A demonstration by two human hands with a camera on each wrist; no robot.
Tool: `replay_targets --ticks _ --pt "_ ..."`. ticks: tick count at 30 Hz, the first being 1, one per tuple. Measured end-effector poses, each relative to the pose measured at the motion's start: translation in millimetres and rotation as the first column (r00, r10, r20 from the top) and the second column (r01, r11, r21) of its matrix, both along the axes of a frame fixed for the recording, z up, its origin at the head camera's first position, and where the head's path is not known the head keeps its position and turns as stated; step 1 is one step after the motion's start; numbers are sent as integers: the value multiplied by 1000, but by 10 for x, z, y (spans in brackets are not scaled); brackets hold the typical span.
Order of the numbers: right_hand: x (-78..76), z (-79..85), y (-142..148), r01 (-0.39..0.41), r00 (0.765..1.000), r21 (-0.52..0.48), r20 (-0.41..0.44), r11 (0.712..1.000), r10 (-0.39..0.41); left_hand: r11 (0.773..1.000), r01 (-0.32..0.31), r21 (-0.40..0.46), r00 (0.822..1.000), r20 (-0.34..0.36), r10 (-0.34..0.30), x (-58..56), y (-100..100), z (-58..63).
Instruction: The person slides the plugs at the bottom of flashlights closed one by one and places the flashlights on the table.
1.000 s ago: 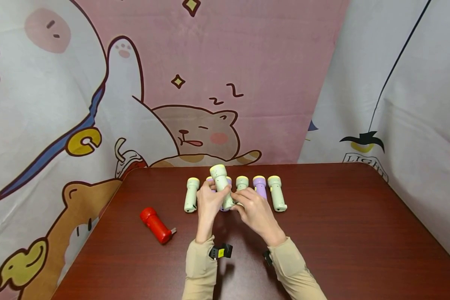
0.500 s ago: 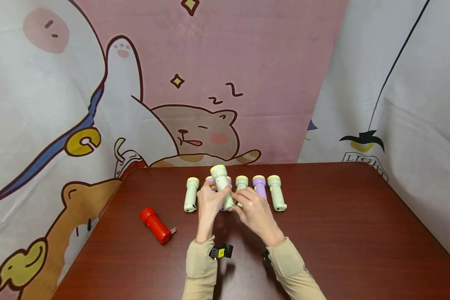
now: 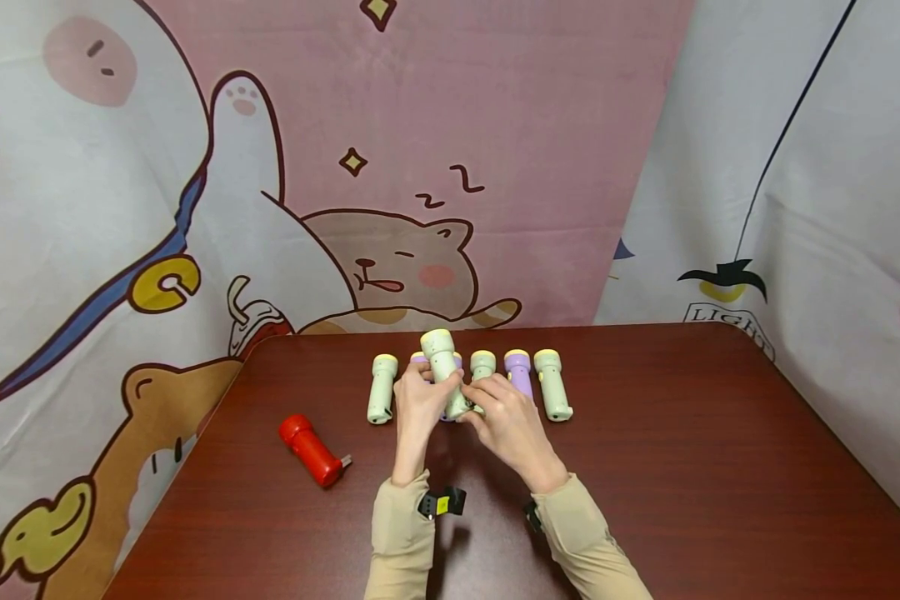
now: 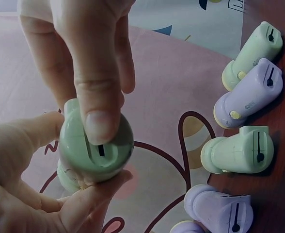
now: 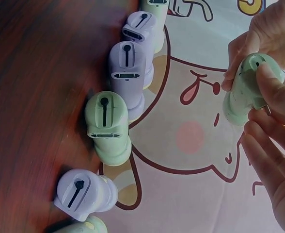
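My left hand [image 3: 418, 408] grips a pale green flashlight [image 3: 442, 358] by its body, raised over the table with its yellow-rimmed head pointing away. At the tail, my right hand [image 3: 513, 429] has curled fingers and a thumb. In the left wrist view, the right thumb [image 4: 100, 124] presses on the slotted end cap [image 4: 74, 141], while the left fingers wrap the body from below. A bit of metal [image 5: 267, 110] shows at the tail's edge beside the right fingertips in the right wrist view.
Behind the hands lies a row of green and purple flashlights, among them a green one [image 3: 382, 390], a purple one [image 3: 519, 371] and another green one [image 3: 553, 387]. A red flashlight [image 3: 313, 450] with a metal plug sticking out lies left on the brown table [image 3: 720, 467].
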State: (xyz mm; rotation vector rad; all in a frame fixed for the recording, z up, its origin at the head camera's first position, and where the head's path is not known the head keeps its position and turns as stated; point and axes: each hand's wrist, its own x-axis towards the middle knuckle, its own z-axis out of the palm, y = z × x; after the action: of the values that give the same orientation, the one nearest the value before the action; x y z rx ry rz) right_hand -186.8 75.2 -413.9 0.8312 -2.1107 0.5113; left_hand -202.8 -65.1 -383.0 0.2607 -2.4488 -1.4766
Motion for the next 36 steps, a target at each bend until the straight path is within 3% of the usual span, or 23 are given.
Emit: replay_targets --ticks 36 --pt "3 -39 -68 53 998 3 -37 999 -53 1000 29 12 999 17 -29 21 -18 -14"
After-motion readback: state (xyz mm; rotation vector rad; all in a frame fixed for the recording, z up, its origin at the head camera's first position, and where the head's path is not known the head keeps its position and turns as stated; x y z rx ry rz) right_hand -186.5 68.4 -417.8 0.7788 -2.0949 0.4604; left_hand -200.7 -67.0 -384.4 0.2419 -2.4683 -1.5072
